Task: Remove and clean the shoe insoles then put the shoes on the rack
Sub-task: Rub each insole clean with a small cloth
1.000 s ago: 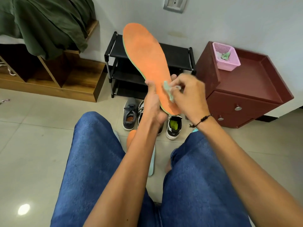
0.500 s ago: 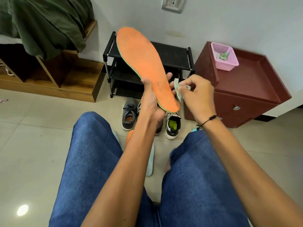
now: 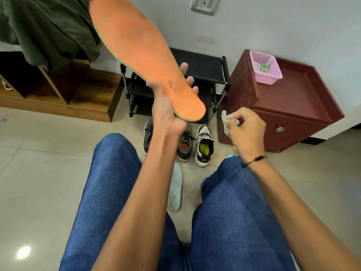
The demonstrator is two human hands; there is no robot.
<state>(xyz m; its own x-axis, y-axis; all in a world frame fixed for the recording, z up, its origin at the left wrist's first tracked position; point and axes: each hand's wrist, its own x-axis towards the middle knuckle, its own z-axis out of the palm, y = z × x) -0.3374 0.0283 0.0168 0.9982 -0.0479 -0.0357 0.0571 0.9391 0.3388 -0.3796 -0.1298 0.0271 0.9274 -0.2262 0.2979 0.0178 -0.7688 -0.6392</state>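
My left hand (image 3: 168,112) grips the heel end of an orange insole (image 3: 136,49) with a green edge, holding it up with its toe toward the upper left. To its right and lower, my right hand (image 3: 246,130) pinches a small pale green cloth (image 3: 225,122), apart from the insole. On the floor stand a grey shoe (image 3: 148,135), a dark shoe with an orange lining (image 3: 185,146) and a white-and-black shoe with a yellow-green lining (image 3: 204,145). A pale blue insole (image 3: 175,186) lies between my knees. The black shoe rack (image 3: 203,65) stands against the wall behind.
A dark red cabinet (image 3: 283,106) at the right carries a pink basket (image 3: 265,68) with a cloth scrap inside. A wooden shelf unit (image 3: 58,92) under a green garment (image 3: 46,28) fills the left. My blue-jeaned legs (image 3: 109,192) take up the foreground.
My right hand with the cloth has come off the insole and dropped to the right. My left hand has raised the insole, now nearer the camera.
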